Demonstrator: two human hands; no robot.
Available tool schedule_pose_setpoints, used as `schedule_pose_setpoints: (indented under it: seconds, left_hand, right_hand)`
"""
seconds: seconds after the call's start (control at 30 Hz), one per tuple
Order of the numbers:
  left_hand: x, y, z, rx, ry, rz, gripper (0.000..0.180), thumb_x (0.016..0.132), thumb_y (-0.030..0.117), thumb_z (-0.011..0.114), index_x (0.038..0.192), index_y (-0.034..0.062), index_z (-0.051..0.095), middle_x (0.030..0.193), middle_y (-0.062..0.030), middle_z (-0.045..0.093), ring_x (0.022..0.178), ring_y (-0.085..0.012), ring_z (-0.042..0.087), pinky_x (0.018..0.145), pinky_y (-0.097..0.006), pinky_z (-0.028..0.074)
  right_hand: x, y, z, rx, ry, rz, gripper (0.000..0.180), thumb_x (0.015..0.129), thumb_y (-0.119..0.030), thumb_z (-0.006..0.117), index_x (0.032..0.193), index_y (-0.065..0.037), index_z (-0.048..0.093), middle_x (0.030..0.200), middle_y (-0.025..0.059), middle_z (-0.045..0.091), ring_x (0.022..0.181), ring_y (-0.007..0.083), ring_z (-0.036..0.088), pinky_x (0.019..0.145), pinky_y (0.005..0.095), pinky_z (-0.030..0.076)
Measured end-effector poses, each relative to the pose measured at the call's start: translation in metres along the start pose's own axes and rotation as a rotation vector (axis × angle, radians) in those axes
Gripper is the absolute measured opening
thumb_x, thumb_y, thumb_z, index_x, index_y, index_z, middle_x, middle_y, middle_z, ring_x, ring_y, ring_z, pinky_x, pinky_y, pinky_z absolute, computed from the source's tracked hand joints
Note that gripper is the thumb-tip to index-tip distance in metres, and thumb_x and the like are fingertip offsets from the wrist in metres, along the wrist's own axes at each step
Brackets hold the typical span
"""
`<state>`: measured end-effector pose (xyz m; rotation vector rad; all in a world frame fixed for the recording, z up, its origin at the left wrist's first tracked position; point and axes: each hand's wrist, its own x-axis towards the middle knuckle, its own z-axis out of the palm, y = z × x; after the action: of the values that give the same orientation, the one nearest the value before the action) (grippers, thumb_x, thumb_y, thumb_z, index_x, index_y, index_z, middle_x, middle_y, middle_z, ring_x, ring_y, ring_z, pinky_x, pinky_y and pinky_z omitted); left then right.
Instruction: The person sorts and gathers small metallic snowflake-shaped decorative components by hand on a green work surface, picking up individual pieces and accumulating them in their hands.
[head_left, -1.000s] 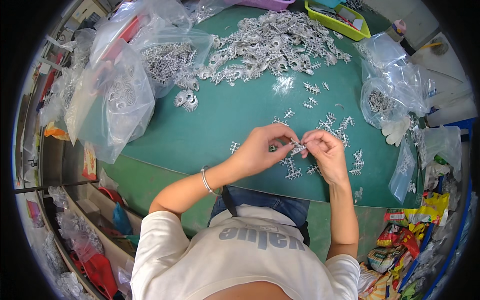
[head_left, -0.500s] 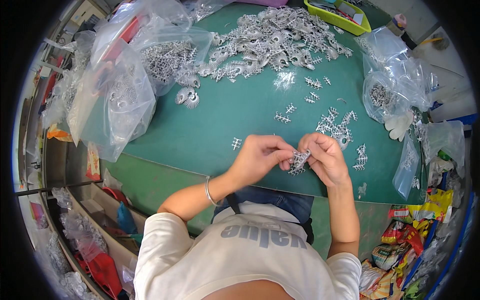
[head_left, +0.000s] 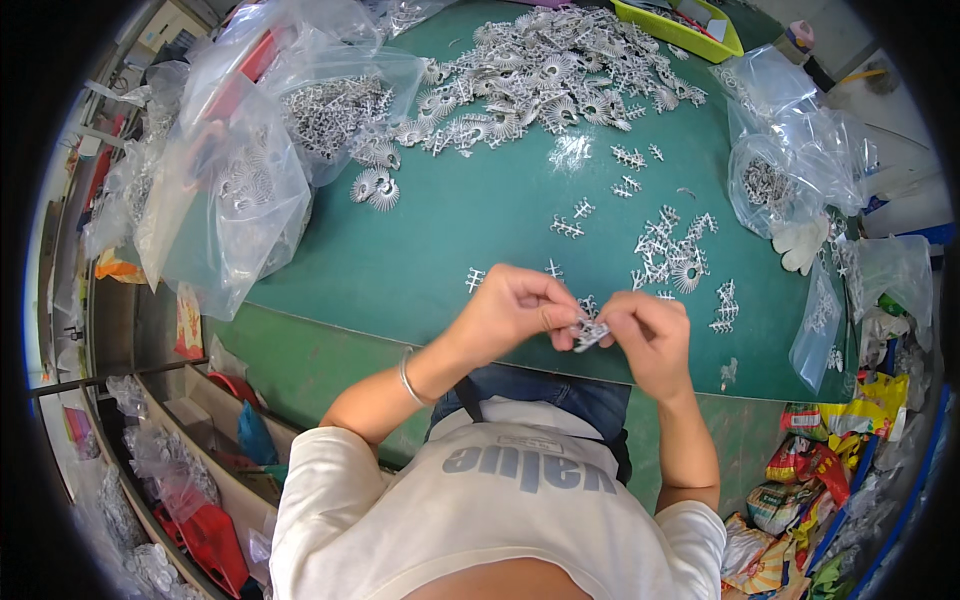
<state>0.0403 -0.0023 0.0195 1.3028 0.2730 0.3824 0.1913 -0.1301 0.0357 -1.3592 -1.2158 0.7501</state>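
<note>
Close to the table's near edge, a small silver-grey branched metal piece (head_left: 590, 335) is held between my two hands. My left hand (head_left: 520, 312) pinches its left side between thumb and fingertips. My right hand (head_left: 650, 340), fingers curled together, grips its right end; the fingers partly cover it. Just beyond the fingers lies another small branched piece (head_left: 588, 305) on the green tabletop (head_left: 450, 230). To the right of it is a loose cluster of similar metal pieces (head_left: 668, 245), including a fan-shaped one (head_left: 687, 275).
A large heap of silver metal pieces (head_left: 550, 75) covers the far middle. Clear plastic bags with metal parts stand at left (head_left: 245, 190) and right (head_left: 770, 180). A yellow-green tray (head_left: 690, 35) sits far right. Coloured packets (head_left: 800, 470) lie right of the table.
My hands have moved slightly toward me, and the held piece has turned. My right hand has lowered and its fingers look more curled. Table pieces formerly hidden behind my hands now show.
</note>
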Motion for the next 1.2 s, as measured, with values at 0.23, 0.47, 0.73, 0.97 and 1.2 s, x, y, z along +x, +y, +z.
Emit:
schedule_pose_setpoints:
  seconds: [0.23, 0.47, 0.73, 0.97, 1.2]
  left_hand:
    - [-0.004, 0.005, 0.01, 0.373, 0.027, 0.286, 0.008, 0.076, -0.009, 0.062, 0.083, -0.0061, 0.066, 0.077, -0.0133, 0.065, 0.065, -0.0165, 0.063, 0.058, -0.027, 0.052]
    - [0.002, -0.002, 0.009, -0.287, -0.046, -0.312, 0.006, 0.082, -0.004, 0.061, 0.082, -0.0089, 0.063, 0.076, -0.0129, 0.065, 0.064, -0.0151, 0.062, 0.06, -0.026, 0.052]
    - [0.015, -0.017, -0.003, 0.508, 0.409, 0.13, 0.007, 0.078, -0.004, 0.062, 0.084, -0.0052, 0.065, 0.074, -0.0116, 0.065, 0.066, -0.0158, 0.064, 0.061, -0.026, 0.05]
    - [0.024, -0.038, -0.016, 0.884, 0.312, 0.24, 0.016, 0.074, -0.002, 0.064, 0.09, -0.0021, 0.062, 0.093, -0.0144, 0.062, 0.081, -0.0291, 0.06, 0.07, -0.036, 0.049]
    - [0.002, -0.003, 0.016, 0.447, 0.091, 0.033, 0.039, 0.082, 0.01, 0.066, 0.116, 0.0019, 0.048, 0.091, -0.0077, 0.059, 0.077, -0.0145, 0.057, 0.065, -0.026, 0.048]
  right_hand:
    - [-0.006, 0.009, -0.005, 0.228, -0.003, 0.061, 0.004, 0.083, 0.003, 0.058, 0.081, 0.005, 0.061, 0.072, 0.0079, 0.06, 0.063, 0.0116, 0.056, 0.056, 0.0234, 0.043]
    - [-0.02, 0.013, -0.007, 0.54, -0.044, 0.293, 0.009, 0.087, 0.0, 0.055, 0.079, 0.004, 0.056, 0.069, 0.0069, 0.059, 0.061, 0.009, 0.055, 0.057, 0.0215, 0.045]
    - [-0.017, 0.048, -0.075, -1.384, 0.357, -0.003, 0.027, 0.075, -0.002, 0.062, 0.101, 0.0, 0.06, 0.101, 0.0164, 0.057, 0.088, 0.0319, 0.053, 0.076, 0.0415, 0.044]
    - [-0.036, 0.07, -0.103, -0.752, 0.394, 0.283, 0.014, 0.076, -0.012, 0.064, 0.084, -0.003, 0.058, 0.079, 0.0067, 0.057, 0.073, 0.0193, 0.053, 0.067, 0.0334, 0.044]
    - [-0.012, 0.028, -0.018, 0.225, 0.295, 0.422, 0.013, 0.083, -0.009, 0.062, 0.095, -0.006, 0.059, 0.088, -0.0019, 0.055, 0.078, 0.0094, 0.051, 0.068, 0.0253, 0.044]
